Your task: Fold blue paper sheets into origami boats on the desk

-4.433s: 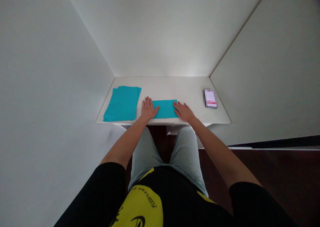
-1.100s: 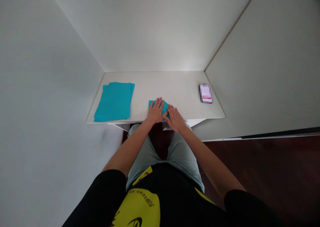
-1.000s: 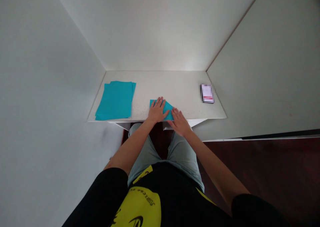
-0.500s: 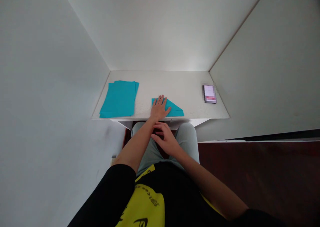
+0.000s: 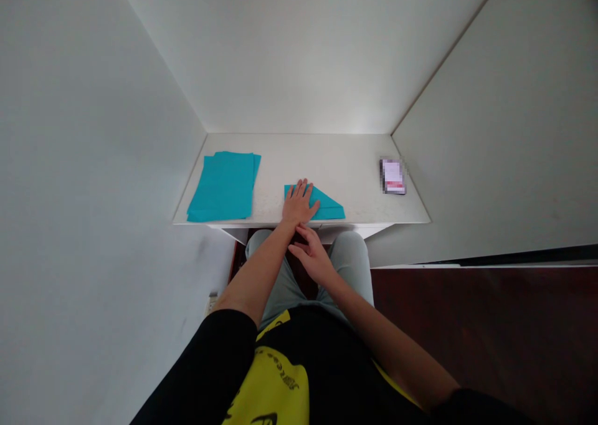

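My left hand (image 5: 299, 204) lies flat with its fingers spread on a folded teal paper sheet (image 5: 324, 202), near the front edge of the white table (image 5: 322, 160). The sheet's right side slants down to a point, and my palm hides part of its left side. My right hand (image 5: 313, 257) is off the table, above my lap. Its fingers are slightly curled, close to my left wrist, and hold nothing. To the left lies a stack of flat teal paper sheets (image 5: 223, 187), which neither hand touches.
A flat, dark-edged object (image 5: 392, 176), pixelated beyond naming, lies at the table's right end. White walls close in the table on the left, back and right. Dark wood floor (image 5: 467, 338) shows at lower right, and my legs sit below the table's front edge.
The teal sheet has changed from a rectangle to a folded shape with a slanted edge. My right hand has left the sheet and drawn back toward my lap. My left hand stays on it.
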`<act>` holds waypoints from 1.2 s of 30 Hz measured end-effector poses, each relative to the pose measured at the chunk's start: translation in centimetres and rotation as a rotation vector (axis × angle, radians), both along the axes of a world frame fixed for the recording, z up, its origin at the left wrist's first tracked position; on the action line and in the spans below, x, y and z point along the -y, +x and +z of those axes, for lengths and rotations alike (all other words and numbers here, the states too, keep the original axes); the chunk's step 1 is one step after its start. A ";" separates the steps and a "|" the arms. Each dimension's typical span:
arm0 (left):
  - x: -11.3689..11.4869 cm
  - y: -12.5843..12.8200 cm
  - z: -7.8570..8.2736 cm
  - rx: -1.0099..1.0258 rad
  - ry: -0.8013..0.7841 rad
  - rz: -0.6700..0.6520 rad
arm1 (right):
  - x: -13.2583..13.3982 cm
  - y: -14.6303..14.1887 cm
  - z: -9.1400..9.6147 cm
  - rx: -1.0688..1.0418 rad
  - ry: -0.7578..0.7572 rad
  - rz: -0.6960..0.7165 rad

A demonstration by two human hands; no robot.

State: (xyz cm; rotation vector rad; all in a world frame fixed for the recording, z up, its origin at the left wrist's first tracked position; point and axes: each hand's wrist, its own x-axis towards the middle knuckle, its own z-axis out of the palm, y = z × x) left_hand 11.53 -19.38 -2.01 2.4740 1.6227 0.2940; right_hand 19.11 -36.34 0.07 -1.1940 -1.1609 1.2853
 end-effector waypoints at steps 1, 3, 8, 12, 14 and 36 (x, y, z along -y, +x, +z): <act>0.0 0.0 -0.1 0.003 0.003 -0.002 | 0.2 -0.1 0.3 0.005 0.017 0.033; 0.0 0.0 -0.2 0.007 0.012 -0.003 | 0.6 -0.1 0.9 0.015 0.044 0.120; 0.0 0.0 -0.1 0.006 0.001 0.009 | 0.1 -0.1 1.3 0.053 0.021 0.037; 0.0 0.0 -0.1 0.012 0.009 -0.005 | 0.2 -0.3 1.2 0.060 0.040 0.060; 0.0 0.0 -0.2 0.017 0.019 -0.003 | 0.4 -0.2 1.2 0.033 0.038 0.126; 0.0 0.0 0.1 0.033 -0.012 0.015 | 0.1 0.1 1.5 -0.027 -0.091 0.125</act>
